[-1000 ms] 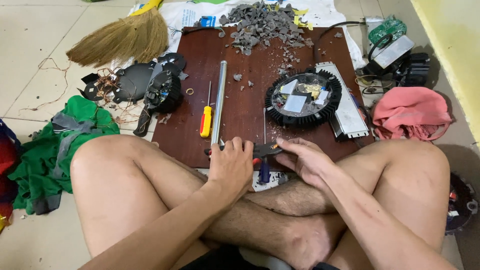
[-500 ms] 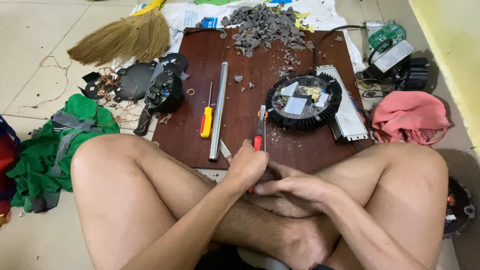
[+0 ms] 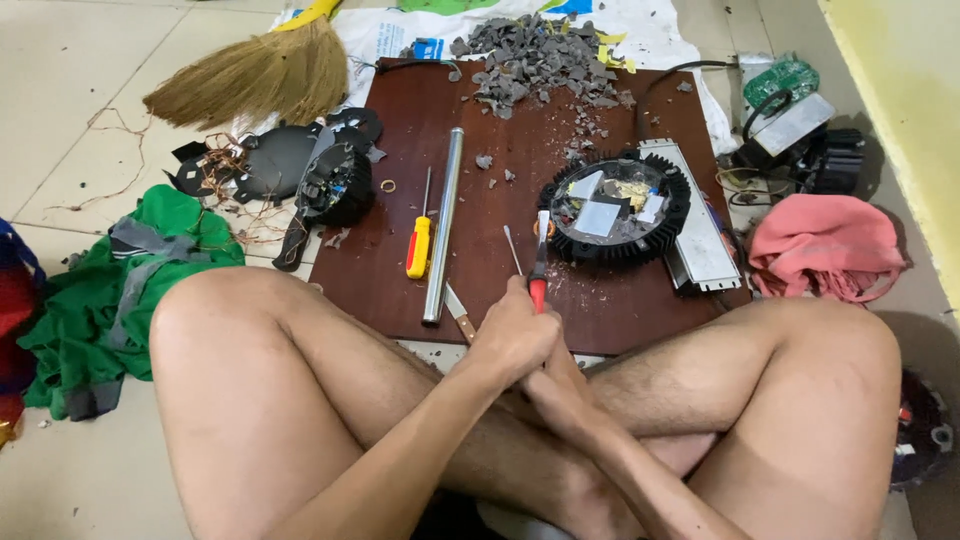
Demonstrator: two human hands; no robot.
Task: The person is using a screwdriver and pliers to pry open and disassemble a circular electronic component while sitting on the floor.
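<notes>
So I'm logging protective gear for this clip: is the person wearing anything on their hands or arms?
No. Both forearms are bare with no sleeves in view, and the left hand shows no glove, ring or watch. The right hand is mostly hidden behind it; no glove shows.

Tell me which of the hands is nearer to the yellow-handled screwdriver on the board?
Left. The left hand grips a red-handled tool just right of and below the yellow-handled screwdriver. The right hand sits under and behind the left, farther toward the person's legs.
</notes>
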